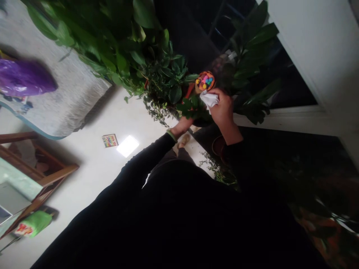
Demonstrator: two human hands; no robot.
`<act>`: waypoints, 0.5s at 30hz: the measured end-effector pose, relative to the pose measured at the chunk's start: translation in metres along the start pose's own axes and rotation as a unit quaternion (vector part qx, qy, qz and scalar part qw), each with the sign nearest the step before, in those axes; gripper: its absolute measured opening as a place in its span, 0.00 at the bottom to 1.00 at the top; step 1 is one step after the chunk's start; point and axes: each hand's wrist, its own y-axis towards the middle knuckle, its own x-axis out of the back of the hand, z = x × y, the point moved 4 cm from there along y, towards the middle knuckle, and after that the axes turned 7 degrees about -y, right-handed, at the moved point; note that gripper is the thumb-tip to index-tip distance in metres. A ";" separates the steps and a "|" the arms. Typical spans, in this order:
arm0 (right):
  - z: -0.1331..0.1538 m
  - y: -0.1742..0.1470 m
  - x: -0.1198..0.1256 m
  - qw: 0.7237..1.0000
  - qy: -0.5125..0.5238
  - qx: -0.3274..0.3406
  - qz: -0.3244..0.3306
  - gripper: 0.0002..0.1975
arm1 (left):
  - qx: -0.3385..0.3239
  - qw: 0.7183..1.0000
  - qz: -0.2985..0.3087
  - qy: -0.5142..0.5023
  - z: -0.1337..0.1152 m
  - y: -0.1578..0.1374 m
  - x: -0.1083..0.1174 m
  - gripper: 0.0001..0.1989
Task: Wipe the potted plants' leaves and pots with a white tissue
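Observation:
My right hand (223,109) pinches a crumpled white tissue or cloth (209,98); which of the two I cannot tell. Just beyond it is a small round orange-rimmed ornament (205,81) filled with colourful little balls, set among the plants. My left hand (181,127), with a pale green band at the wrist, reaches under the dark green leaves of a potted plant (193,106). Its fingers are hidden by the foliage, so what it touches does not show. A small-leaved trailing plant (159,110) hangs just beyond my left hand.
Large leafy plants (112,41) crowd the top, against dark glass (193,33). A dark ledge (294,145) runs along the right. On the pale floor lies a colourful printed square (110,141). A fringed cover (73,89) bearing a purple bag (26,77) and a wooden frame (60,175) stand left.

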 end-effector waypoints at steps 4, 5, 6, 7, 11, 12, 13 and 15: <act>0.009 -0.010 -0.005 0.999 -0.016 0.029 0.035 0.11 | 0.034 0.998 0.028 -0.036 0.003 0.002 -0.004 0.15; 0.010 -0.009 -0.006 0.999 -0.025 0.033 0.031 0.13 | 0.033 0.998 0.023 -0.041 0.003 0.003 -0.004 0.14; 0.009 -0.006 -0.008 0.999 -0.034 0.033 0.023 0.15 | 0.030 0.998 0.019 -0.042 0.003 0.002 -0.004 0.14; 0.008 -0.001 -0.009 0.999 -0.043 0.030 0.014 0.16 | 0.025 0.999 0.016 -0.042 0.002 0.001 -0.003 0.13; -0.003 0.016 -0.012 0.998 -0.060 0.009 -0.014 0.20 | -0.005 0.999 0.006 -0.049 -0.002 -0.004 0.000 0.11; -0.005 0.017 -0.011 0.998 -0.057 0.004 -0.019 0.20 | -0.006 0.998 0.003 -0.059 -0.003 -0.005 0.001 0.11; -0.007 0.016 -0.010 0.998 -0.050 0.000 -0.025 0.19 | -0.003 0.997 0.002 -0.072 -0.004 -0.006 0.001 0.10; -0.008 0.009 -0.005 0.999 -0.026 -0.009 -0.042 0.15 | 0.005 0.995 -0.005 -0.103 -0.005 -0.006 0.002 0.10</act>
